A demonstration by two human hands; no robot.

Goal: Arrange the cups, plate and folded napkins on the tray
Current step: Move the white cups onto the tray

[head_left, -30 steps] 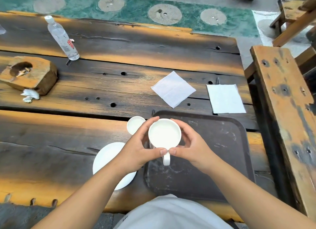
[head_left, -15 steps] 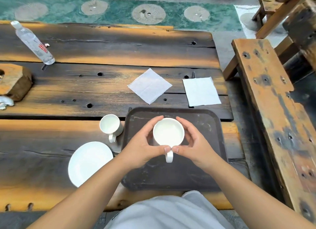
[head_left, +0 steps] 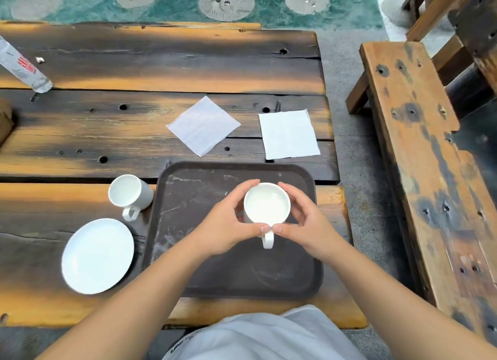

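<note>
A white cup is over the upper middle of the dark brown tray, handle toward me. My left hand and my right hand curl round its sides, thumbs meeting above the handle. A second white cup stands on the wooden table just left of the tray. A white plate lies on the table nearer me, left of the tray. Two folded white napkins lie beyond the tray: one turned like a diamond, one square to its right.
A plastic water bottle lies at the table's far left. A wooden bench runs along the right, past a gap of grey floor. A wooden block's edge shows at the left border.
Both hands have carried the cup rightward from the tray's left edge to over its upper middle. The view shifted right, so the second cup and plate now show fully.
</note>
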